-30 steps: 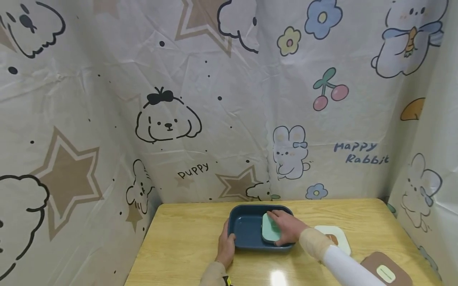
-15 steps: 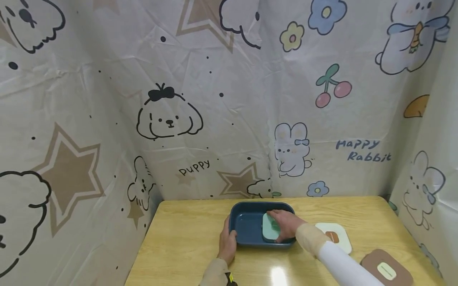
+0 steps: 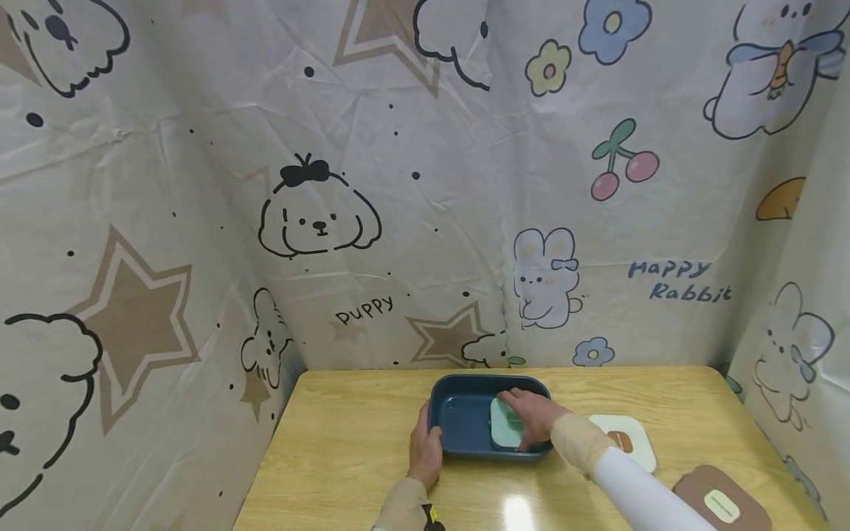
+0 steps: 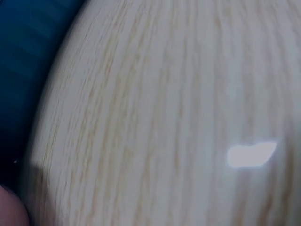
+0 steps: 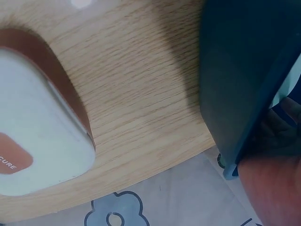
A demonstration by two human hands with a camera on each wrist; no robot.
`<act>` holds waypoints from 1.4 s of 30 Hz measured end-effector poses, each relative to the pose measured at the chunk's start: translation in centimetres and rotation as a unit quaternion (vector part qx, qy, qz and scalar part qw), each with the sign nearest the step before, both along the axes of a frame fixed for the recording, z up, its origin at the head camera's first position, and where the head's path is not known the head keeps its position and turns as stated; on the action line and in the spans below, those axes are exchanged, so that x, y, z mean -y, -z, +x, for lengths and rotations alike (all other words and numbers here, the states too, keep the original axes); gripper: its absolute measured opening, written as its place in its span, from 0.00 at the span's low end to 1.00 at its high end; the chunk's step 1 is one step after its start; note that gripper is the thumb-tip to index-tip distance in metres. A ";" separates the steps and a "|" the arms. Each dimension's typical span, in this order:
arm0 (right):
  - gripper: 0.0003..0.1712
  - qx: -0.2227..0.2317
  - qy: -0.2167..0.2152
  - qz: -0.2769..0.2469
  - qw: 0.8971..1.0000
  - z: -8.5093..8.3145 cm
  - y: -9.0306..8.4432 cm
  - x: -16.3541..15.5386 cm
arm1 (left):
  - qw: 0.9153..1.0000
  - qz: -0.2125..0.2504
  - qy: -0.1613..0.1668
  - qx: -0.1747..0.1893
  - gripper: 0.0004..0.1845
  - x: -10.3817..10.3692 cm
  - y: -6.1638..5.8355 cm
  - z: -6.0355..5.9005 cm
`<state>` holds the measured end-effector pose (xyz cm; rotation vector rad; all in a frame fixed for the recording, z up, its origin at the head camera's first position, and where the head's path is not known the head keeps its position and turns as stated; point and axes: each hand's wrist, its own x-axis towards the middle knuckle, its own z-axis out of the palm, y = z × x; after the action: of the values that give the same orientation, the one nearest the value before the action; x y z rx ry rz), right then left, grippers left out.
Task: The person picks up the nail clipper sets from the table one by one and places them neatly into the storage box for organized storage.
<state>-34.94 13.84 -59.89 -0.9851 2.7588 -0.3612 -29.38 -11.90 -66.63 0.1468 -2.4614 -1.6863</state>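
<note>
A dark blue rectangular container (image 3: 465, 424) stands on the table. My left hand (image 3: 425, 450) holds it at the left end, thumb by the front corner and fingers along the outer wall. Inside, at the right end, sits a small box with a mint-green lid (image 3: 502, 425). My right hand (image 3: 534, 417) reaches over the rim and grips this box from above, fingers at the back and thumb at the front. The palm hides its right part. In the right wrist view the container's outer wall (image 5: 235, 70) covers most of the box.
Right of the container lies a white lidded box (image 3: 639, 441) with a brown patch, partly behind my right forearm. A brown lid-like piece (image 3: 744, 505) with a cream label is nearer, at the right. A patterned curtain (image 3: 398, 221) hangs along the table's back edge (image 3: 358, 372).
The head view has shifted slightly, moving the whole scene a little. Both hands keep their places on the container and the green-lidded box.
</note>
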 end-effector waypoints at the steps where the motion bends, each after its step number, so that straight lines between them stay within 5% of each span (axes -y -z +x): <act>1: 0.60 0.005 0.005 0.001 1.000 0.0 -0.1 0.0 | 1.000 0.001 0.000 -0.001 0.37 0.0 -0.1 0.0; 19: 0.61 0.006 0.013 0.011 1.000 -0.4 0.4 -0.4 | 1.000 0.003 0.003 -0.006 0.38 -0.4 0.3 -0.1; 26: 0.59 -0.031 -0.003 -0.002 1.000 0.4 0.6 -0.4 | 1.000 0.008 -0.004 -0.002 0.37 0.0 0.3 -0.1; 35: 0.51 0.013 0.041 -0.059 0.997 1.5 -0.5 -1.2 | 1.000 0.022 -0.001 -0.003 0.36 0.2 0.1 -0.2; 42: 0.42 -0.014 0.063 -0.127 0.990 2.3 -1.9 -1.6 | 1.000 0.018 -0.016 0.008 0.36 0.3 0.3 -0.3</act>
<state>-32.68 15.45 -57.97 -0.8738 2.8596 -0.7386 -29.65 -12.19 -66.92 0.2052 -2.4273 -1.7248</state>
